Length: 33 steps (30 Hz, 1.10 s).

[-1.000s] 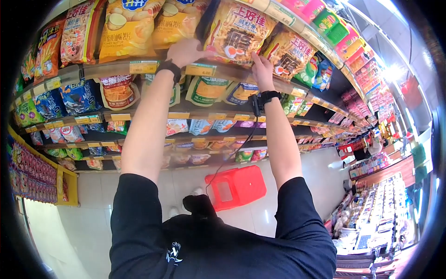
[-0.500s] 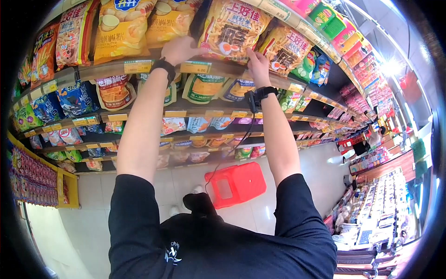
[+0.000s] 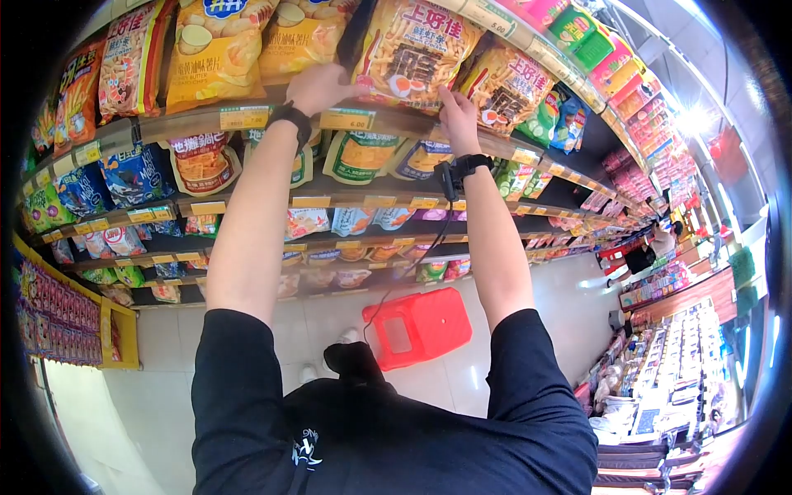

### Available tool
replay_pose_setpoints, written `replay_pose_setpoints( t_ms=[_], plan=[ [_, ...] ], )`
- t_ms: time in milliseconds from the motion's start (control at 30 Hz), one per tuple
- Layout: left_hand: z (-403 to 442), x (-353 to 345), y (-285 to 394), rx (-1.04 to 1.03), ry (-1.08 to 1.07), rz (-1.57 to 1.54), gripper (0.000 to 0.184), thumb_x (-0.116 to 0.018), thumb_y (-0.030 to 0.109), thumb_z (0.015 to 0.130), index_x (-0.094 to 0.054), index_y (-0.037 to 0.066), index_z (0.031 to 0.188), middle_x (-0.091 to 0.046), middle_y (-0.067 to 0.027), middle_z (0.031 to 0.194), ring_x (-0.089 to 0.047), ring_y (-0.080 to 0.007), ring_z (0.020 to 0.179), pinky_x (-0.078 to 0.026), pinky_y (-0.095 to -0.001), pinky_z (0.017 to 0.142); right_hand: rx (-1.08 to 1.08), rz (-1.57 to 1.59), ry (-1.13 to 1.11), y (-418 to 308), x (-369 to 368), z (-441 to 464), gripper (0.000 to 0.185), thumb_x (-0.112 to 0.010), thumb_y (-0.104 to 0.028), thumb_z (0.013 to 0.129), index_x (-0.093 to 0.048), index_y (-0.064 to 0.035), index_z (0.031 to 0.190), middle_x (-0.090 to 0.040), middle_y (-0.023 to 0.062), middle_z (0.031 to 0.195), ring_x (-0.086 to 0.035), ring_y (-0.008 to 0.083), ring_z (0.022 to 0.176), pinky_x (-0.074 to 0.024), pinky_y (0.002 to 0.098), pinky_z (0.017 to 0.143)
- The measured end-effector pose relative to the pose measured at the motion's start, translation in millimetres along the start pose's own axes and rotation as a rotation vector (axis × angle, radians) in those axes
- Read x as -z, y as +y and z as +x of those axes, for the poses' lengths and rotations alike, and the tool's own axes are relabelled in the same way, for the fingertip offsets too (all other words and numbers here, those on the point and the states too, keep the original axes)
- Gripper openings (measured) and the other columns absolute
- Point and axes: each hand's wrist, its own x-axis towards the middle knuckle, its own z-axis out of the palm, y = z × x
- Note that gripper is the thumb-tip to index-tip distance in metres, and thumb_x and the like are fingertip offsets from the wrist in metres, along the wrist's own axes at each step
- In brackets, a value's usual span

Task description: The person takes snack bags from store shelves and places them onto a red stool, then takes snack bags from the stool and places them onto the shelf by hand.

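Observation:
A snack bag (image 3: 421,51) with a shrimp-strip picture and red lettering stands tilted on the upper shelf. At its lower left corner is my left hand (image 3: 318,88), thumb reaching against the bag's edge; its other fingers are partly hidden. My right hand (image 3: 459,117) grips the lower right edge, thumb and fingertips against the bag. To the left leans a yellow potato chip bag (image 3: 304,40). Another bag of the same shrimp snack (image 3: 506,87) stands just right of my right hand.
A shelf edge with price tags (image 3: 346,120) runs under my hands. Lower shelves hold more bags, including a green-and-white pouch (image 3: 361,157). A red plastic stool (image 3: 445,318) stands on the floor by my feet. Another person (image 3: 660,241) is far right.
My hands and the snack bag stay almost in place. The distant person at the right has shifted slightly.

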Motion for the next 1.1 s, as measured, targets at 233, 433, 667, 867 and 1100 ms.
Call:
replay_pose_setpoints(
  t_ms=[233,433,667,867,1100],
  plan=[
    [0,-2,-2,-0.027,0.026,0.030,0.060,-0.064,0.062,0.076,-0.068,0.004,0.089,-0.068,-0.0108,0.085,-0.065,-0.0243,0.077,-0.051,-0.0363,0.067,0.068,-0.051,-0.021,8,4,6,0.032,-0.071,-0.032,0.083,-0.060,-0.0022,0.086,-0.047,-0.0050,0.057,-0.039,0.0041,0.044,-0.0259,0.0220,0.040],
    [-1,1,0,-0.031,0.027,0.028,0.060,-0.064,0.063,0.075,-0.068,0.004,0.089,-0.068,-0.0104,0.084,-0.065,-0.0243,0.076,-0.050,-0.0360,0.066,0.057,-0.095,-0.022,8,6,7,0.035,-0.073,-0.032,0.081,-0.062,0.0008,0.089,-0.055,-0.0015,0.063,-0.046,0.0058,0.050,-0.0345,0.0215,0.045],
    [3,-6,-6,-0.011,0.025,0.003,0.066,-0.060,0.071,0.072,-0.066,0.008,0.089,-0.067,-0.0117,0.089,-0.064,-0.0289,0.083,-0.050,-0.0404,0.071,0.099,-0.129,0.015,14,6,10,0.040,-0.072,-0.033,0.082,-0.063,0.0040,0.094,-0.063,0.0042,0.075,-0.056,0.0089,0.063,-0.0441,0.0230,0.056],
    [2,-6,-5,-0.011,0.057,0.031,0.064,-0.062,0.068,0.074,-0.067,0.005,0.089,-0.067,-0.0107,0.085,-0.064,-0.0260,0.078,-0.051,-0.0372,0.068,0.087,-0.120,0.012,9,3,6,0.042,-0.073,-0.034,0.082,-0.062,0.0043,0.096,-0.065,0.0050,0.076,-0.059,0.0094,0.065,-0.0447,0.0228,0.057],
    [1,-4,-3,-0.026,0.042,0.039,0.064,-0.062,0.066,0.074,-0.067,0.004,0.086,-0.067,-0.0109,0.082,-0.064,-0.0248,0.073,-0.050,-0.0358,0.065,0.074,-0.122,0.006,9,3,4,0.043,-0.073,-0.034,0.081,-0.062,0.0043,0.096,-0.066,0.0060,0.079,-0.060,0.0106,0.067,-0.0454,0.0236,0.058]
  ],
)
